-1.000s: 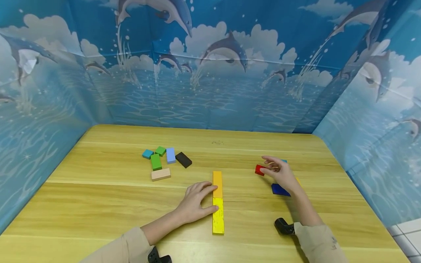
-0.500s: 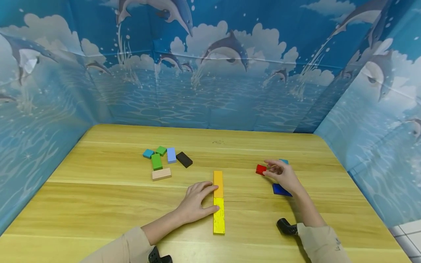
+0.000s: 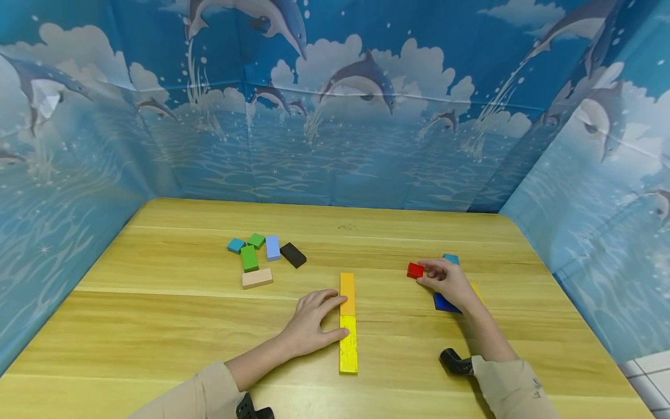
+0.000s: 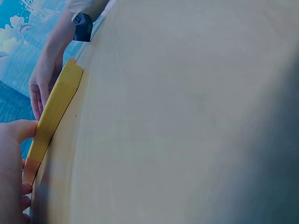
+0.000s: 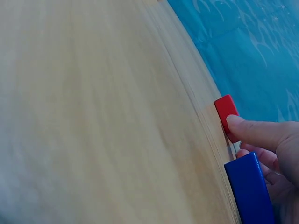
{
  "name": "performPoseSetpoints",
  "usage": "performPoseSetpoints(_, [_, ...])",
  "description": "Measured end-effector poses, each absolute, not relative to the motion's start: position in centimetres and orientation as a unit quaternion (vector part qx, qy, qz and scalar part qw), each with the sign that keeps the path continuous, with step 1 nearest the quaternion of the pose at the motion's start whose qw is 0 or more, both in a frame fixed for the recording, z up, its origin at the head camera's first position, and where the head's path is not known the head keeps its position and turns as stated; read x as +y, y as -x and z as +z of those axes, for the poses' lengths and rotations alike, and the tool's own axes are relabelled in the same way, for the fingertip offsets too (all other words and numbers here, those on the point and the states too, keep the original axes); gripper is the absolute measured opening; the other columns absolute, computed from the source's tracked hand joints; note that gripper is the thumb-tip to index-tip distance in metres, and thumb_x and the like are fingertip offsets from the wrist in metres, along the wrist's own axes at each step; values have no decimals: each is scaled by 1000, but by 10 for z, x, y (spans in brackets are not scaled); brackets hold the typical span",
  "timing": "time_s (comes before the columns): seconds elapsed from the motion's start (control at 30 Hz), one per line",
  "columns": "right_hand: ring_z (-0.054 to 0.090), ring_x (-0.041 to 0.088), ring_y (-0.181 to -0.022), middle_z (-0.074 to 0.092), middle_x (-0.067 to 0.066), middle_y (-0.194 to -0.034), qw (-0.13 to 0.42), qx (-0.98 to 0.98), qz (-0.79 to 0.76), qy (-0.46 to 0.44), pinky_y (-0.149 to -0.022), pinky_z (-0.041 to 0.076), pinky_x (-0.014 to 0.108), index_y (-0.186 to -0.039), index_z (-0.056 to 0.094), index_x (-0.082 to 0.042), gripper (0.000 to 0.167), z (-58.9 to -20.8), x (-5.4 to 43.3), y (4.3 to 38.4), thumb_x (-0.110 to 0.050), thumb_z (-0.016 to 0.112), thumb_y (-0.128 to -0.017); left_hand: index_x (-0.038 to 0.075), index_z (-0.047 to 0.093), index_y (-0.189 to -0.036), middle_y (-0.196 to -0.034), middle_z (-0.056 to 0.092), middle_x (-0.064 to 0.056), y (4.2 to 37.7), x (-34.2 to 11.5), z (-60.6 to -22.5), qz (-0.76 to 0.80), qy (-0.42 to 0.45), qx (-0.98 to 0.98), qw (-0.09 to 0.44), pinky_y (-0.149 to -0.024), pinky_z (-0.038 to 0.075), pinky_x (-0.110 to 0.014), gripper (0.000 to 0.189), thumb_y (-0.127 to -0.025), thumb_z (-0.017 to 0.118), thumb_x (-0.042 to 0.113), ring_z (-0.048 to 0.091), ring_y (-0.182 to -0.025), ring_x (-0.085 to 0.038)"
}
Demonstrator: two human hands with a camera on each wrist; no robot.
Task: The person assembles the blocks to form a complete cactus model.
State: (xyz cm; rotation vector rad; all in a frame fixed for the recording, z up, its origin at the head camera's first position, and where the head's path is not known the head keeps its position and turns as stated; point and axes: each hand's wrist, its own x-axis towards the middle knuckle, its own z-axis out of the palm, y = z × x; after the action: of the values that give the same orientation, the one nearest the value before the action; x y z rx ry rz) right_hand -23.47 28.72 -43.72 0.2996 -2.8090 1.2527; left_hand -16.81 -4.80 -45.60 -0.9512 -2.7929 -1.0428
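Near the table's middle an orange block (image 3: 347, 291) and a longer yellow block (image 3: 348, 352) lie end to end in a line. My left hand (image 3: 311, 326) rests against their left side, fingers spread, with the thumb on the yellow block and a fingertip on the orange one. Farther right, my right hand (image 3: 447, 282) has its thumb and fingers at the right end of a small red block (image 3: 415, 270), pinching it. In the right wrist view the thumb (image 5: 252, 133) lies over the red block. A dark blue block (image 3: 446, 303) sits under that hand, partly covered.
A light blue block (image 3: 451, 259) and a mostly hidden yellow piece (image 3: 477, 293) lie by the right hand. Back left are a black block (image 3: 293, 255), a periwinkle block (image 3: 273, 248), green blocks (image 3: 249, 258), a teal block (image 3: 236, 245) and a beige block (image 3: 257, 278).
The right hand's fingers have lowered and drawn closer to the red block's right end. The red block stays where it was. The left hand and its two blocks have not moved.
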Motion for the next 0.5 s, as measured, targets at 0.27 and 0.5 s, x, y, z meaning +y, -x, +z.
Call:
performPoseSetpoints(0.27, [51,17,-77,57,14,-96,33,-914,392,-96,-63,45,20,-114,61,3,38,-440,287,236,-13,70,-81,17,48,-132,-134,42,-6,168,-48,-456,-329,302,-895,5,-103,21,-50,57,-83,61,42,33,-126,-27])
performPoseSetpoints(0.5, [52,19,-77,58,15,-96,30,-916,388,-100,-63,45,21,-113,60,3,37,-437,287,237,-13,69,-81,18,48,-132,-134,42,-6,169,-47,-457,-325,301,-897,6,-102,21,-50,57,-83,60,43,33,-126,-27])
